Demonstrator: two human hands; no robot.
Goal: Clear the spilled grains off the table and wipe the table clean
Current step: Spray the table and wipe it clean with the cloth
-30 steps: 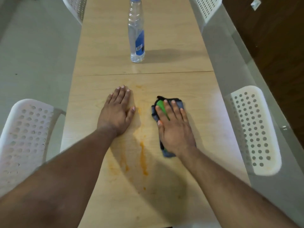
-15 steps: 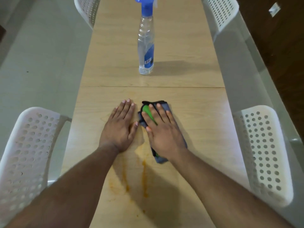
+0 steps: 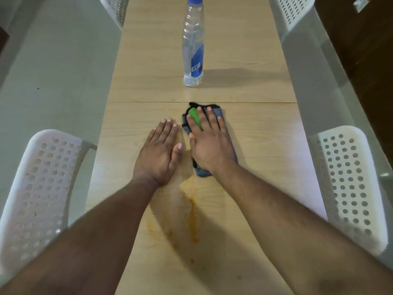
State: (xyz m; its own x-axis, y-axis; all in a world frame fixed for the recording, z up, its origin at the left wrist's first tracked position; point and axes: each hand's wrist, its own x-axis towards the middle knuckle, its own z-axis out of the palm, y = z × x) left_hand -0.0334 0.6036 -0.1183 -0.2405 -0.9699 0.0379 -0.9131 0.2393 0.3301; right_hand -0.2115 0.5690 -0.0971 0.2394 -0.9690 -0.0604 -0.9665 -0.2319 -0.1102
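Observation:
My right hand (image 3: 209,143) lies flat, palm down, on a folded grey-blue cloth (image 3: 221,112) with a green patch, pressing it onto the light wooden table (image 3: 261,135). The cloth's far end sits just short of the seam across the table. My left hand (image 3: 159,152) rests flat and empty on the table right beside it, fingers together. Orange smears (image 3: 192,209) streak the wood nearer me, between my forearms. No loose grains are visible.
A clear spray bottle (image 3: 193,50) with a blue label and blue top stands upright past the seam. White perforated plastic chairs stand at near left (image 3: 42,188), near right (image 3: 348,184), far left (image 3: 114,9) and far right (image 3: 293,11). Pale floor lies to the left.
My right hand slid the cloth left toward my left hand, then pushed it forward to just short of the seam. My left hand stayed flat in place.

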